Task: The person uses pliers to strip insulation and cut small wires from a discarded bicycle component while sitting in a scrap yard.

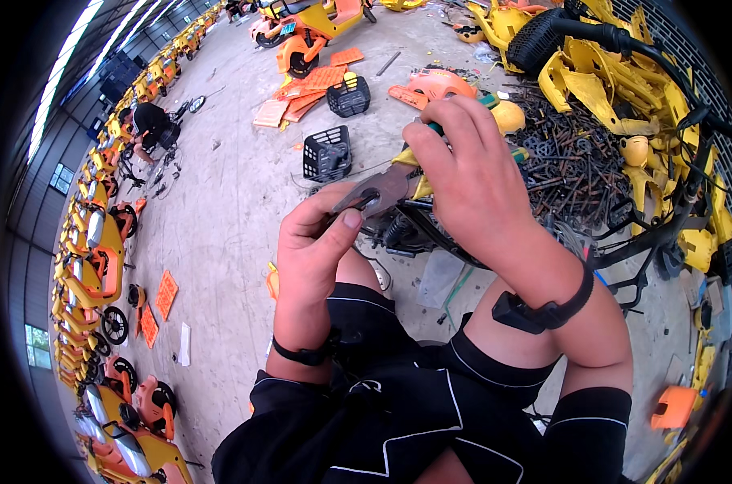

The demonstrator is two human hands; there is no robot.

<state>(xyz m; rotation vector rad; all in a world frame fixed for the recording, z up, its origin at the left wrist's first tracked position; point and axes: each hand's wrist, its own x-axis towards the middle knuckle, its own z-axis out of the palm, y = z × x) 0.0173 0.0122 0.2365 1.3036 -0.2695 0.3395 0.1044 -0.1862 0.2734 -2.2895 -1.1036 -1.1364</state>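
A pair of pliers (pixel 392 184) with yellow and green handles is held in front of me, its grey jaws pointing left. My right hand (pixel 479 177) is wrapped round the handles. At the jaw end my left hand (pixel 313 246) pinches with thumb and forefinger. A small dark piece (pixel 370 198) shows between the jaws by my thumb, too small to name. Beneath the hands, and partly covered by them, is a black metal frame (pixel 430 230) with a coil spring, between my knees.
A heap of dark metal parts (pixel 576 153) lies right, beside piled yellow panels (pixel 592 85). Ahead are black baskets (pixel 327 153) and orange panels (pixel 301 93). Yellow scooters (pixel 100 266) line the left. Farther off, a person (pixel 150 125) crouches by parts.
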